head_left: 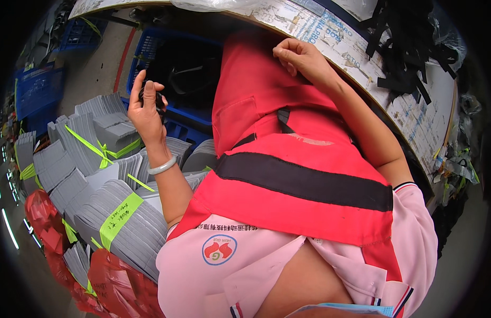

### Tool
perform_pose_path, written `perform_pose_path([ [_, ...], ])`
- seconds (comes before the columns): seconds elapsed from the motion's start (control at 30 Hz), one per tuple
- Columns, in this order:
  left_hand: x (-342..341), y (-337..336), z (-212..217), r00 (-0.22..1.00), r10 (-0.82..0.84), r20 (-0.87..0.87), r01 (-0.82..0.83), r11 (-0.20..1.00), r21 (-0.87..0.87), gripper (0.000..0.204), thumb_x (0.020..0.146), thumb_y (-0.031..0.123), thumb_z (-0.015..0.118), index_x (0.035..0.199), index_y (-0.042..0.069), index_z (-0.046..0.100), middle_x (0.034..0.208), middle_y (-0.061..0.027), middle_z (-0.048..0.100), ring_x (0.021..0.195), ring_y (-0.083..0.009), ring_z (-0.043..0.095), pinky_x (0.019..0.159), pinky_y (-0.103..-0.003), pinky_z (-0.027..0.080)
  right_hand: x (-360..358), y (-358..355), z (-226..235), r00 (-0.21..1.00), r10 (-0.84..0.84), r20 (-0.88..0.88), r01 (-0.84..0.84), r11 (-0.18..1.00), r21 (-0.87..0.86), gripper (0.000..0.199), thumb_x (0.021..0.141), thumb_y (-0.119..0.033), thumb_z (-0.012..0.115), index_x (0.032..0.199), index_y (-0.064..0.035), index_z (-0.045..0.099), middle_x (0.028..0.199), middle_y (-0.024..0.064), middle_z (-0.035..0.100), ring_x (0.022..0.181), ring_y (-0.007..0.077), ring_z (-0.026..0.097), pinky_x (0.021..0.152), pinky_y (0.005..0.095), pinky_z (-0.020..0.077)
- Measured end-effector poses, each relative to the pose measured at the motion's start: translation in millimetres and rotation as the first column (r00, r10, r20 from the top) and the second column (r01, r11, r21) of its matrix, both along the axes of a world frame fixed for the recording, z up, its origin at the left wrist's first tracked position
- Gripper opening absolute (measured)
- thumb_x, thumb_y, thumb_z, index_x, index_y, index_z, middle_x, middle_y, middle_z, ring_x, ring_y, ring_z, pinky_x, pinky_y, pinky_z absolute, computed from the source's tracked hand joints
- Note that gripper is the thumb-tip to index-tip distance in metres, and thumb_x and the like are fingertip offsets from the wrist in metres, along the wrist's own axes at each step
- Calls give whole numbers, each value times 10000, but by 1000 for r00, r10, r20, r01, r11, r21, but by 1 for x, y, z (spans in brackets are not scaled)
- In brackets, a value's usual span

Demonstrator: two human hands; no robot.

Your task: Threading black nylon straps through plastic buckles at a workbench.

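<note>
Nearest to the camera is the person's own chest: a pink shirt (266, 275) under a red apron (288, 175) with a black band across it. Both forearms come out from it.

The left hand (145, 108) is raised over the left side, with a pale bangle (163, 166) on the wrist. Its grip is closed around a small dark object (158, 99); what kind of object it is I cannot tell, because the fingers cover most of it. It hangs just in front of a blue crate (174, 108) that holds dark material. Below the hand lie many bundles of grey flat pieces (97, 175), tied with green strips, and red plastic bags (113, 281) lie near them.

The right hand (298, 57) rests at the edge of the work surface (362, 63), fingers curled into a loose fist. It seems to hold nothing. Black strips (404, 42) lie in a heap further on the surface.

To do this well, I think the left hand should keep a firm, steady hold on the small object, so that it does not fall between the bundles.
</note>
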State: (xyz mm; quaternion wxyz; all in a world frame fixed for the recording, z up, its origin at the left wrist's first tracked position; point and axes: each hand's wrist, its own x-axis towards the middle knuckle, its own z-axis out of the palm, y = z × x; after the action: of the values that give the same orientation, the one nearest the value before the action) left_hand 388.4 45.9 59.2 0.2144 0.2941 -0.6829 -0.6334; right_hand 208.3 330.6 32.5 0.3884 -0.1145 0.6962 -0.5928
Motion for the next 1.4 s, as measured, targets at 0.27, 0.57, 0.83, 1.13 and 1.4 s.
perform_pose_path([
  [0.27,-46,110,-23,805,-559,-200,568,629,530,522,896,247,681,1339,28,510,863,-46,654,592,-67,554,530,-173,422,29,-27,35,792,362,-491,-374,924,77,234,932,-227,621,994,-6,667,753,51,644,629,83,552,578,251,454],
  [0.57,-69,121,-30,707,-706,39,636,659,403,204,905,145,667,1067,22,685,736,10,645,564,-31,523,499,-171,383,25,29,17,992,85,90,-83,996,-20,196,963,-219,588,982,-30,636,730,-2,602,605,51,544,537,206,450],
  [0.83,-93,138,-38,707,-708,-2,589,587,556,173,939,201,629,929,32,661,714,-7,623,533,-58,530,455,-190,363,21,127,47,627,133,-767,70,972,226,170,849,-132,672,1000,-70,627,926,109,643,839,303,638,725,368,522],
  [1.13,-107,158,-42,746,-663,64,471,593,653,195,962,218,597,926,28,618,765,-45,622,528,-78,532,432,-199,378,-8,251,2,403,43,-914,655,684,321,367,780,-25,632,1120,-156,676,1161,85,592,1081,284,541,942,371,442],
  [1.4,-116,184,-27,702,-711,35,548,572,610,229,966,266,592,967,45,652,734,-13,611,544,-62,537,456,-189,378,-43,130,-7,350,61,-935,546,798,256,160,796,-133,698,942,-80,660,1010,77,616,960,272,570,832,357,482],
])
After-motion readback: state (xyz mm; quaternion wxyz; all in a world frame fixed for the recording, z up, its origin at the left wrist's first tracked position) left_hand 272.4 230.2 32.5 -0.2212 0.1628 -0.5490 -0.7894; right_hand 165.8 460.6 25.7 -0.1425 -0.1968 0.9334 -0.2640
